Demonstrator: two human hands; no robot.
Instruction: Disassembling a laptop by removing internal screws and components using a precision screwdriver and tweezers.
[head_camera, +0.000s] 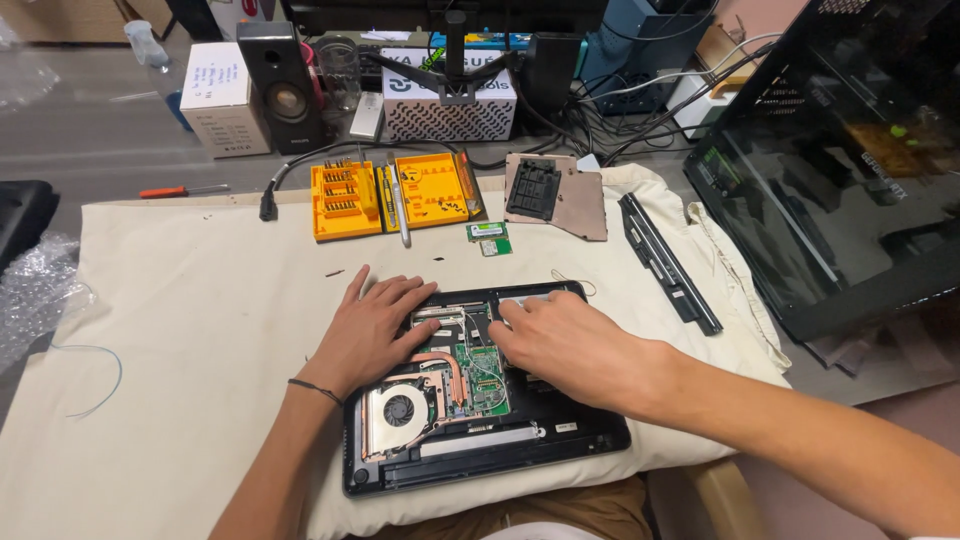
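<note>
Opened laptop (480, 400) lay at 6 o'clock on cloth-covered worktop (200, 300), underside up. Left hand (375, 330) rested flat, grip open; right hand (565, 340) pressed fingertips near top edge, holding nothing. Risk: palm pressure could bend copper heatpipe (450, 368) or snag wires.

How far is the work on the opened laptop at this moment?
Done: the cover is off and lies on the cloth, the long battery is beside it, and two small green boards are out. In hand: the left hand and right hand press on the laptop. Left: the fan and copper pipes are in place.
</note>
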